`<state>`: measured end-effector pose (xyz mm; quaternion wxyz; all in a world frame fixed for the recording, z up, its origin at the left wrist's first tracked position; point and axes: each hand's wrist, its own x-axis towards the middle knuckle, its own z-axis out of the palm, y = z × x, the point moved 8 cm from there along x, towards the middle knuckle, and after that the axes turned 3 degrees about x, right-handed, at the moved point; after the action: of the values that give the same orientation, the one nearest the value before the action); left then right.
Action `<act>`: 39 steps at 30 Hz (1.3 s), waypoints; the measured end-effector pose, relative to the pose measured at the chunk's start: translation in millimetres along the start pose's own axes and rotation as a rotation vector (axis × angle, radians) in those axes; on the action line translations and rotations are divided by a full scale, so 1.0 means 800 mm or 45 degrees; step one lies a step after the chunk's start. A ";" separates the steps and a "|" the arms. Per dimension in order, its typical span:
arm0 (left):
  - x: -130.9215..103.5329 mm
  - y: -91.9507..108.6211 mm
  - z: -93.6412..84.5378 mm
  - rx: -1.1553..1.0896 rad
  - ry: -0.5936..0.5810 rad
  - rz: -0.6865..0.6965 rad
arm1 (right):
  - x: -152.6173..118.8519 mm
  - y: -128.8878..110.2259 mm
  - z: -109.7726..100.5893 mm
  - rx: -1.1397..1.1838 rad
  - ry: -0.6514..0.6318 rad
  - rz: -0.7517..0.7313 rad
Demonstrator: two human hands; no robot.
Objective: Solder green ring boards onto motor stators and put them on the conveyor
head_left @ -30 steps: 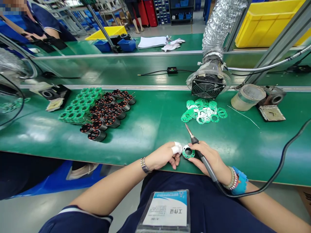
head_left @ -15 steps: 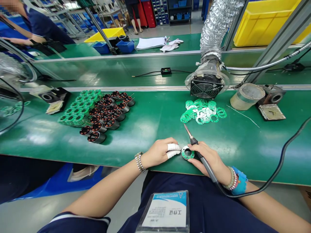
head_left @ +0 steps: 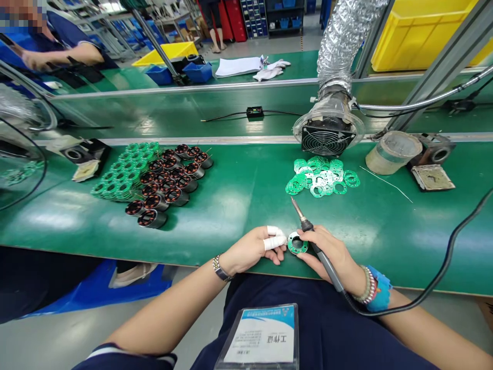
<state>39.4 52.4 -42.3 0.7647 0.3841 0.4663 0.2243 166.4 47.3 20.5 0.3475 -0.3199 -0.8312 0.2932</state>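
My right hand [head_left: 334,252] carries a soldering iron [head_left: 327,264], its tip pointing up and away from me. Thumb and index finger of that same hand grip a ring-shaped green circuit board [head_left: 298,243] by its right side; whether a motor coil sits under it, I cannot tell. At the board's left edge is my left hand [head_left: 262,248], with white covers on two fingers. Its fingertips are pinched together there, and what lies between them is too small to make out. Beyond the iron's tip lies a loose pile of ring-shaped green boards [head_left: 321,177].
Copper-wound motor stators [head_left: 152,218] stand in rows at left, beside stacked green boards [head_left: 117,177]. A fan with a foil duct [head_left: 327,140] stands behind the pile. At right are a round tub [head_left: 393,153], a soldering iron stand [head_left: 433,159] and a thin wire [head_left: 387,184]. A co-worker [head_left: 73,41] sits across.
My left hand has rolled over, so its lower fingers now show curled below the covered ones. The right hand, iron and board have barely moved. The co-worker's arm has shifted.
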 end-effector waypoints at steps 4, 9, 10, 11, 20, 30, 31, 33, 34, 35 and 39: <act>0.007 -0.008 -0.003 -0.017 0.039 -0.028 | 0.000 0.001 0.001 0.019 0.003 0.003; 0.011 0.005 0.004 0.200 0.149 -0.018 | 0.000 -0.002 0.000 0.025 0.017 -0.014; 0.010 0.011 0.004 0.255 0.158 0.005 | -0.001 -0.002 -0.002 0.031 0.013 -0.007; 0.009 0.018 0.004 0.302 0.154 0.038 | -0.002 -0.001 -0.004 0.036 0.011 0.005; 0.005 0.051 0.033 1.314 -0.001 0.504 | 0.002 0.072 -0.137 -0.397 0.431 0.258; 0.133 0.246 -0.164 1.516 0.963 0.494 | -0.007 0.166 -0.252 -0.884 0.760 0.438; 0.156 0.268 -0.185 1.537 1.014 0.472 | -0.009 0.168 -0.248 -0.849 0.770 0.445; 0.197 0.303 -0.226 1.539 1.194 0.399 | -0.006 0.167 -0.227 -0.743 0.685 0.376; 0.217 0.315 -0.241 1.529 1.262 0.381 | -0.002 0.166 -0.213 -0.680 0.601 0.329; 0.236 0.322 -0.254 1.506 1.299 0.365 | 0.002 0.165 -0.200 -0.627 0.522 0.289; 0.285 0.322 -0.280 1.430 1.329 0.294 | 0.013 0.175 -0.164 -0.506 0.279 0.281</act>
<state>-49.2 452.7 -20.7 0.1084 0.6049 0.7671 0.1843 307.2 176.9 2.3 0.3317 -0.5005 -0.7900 0.1239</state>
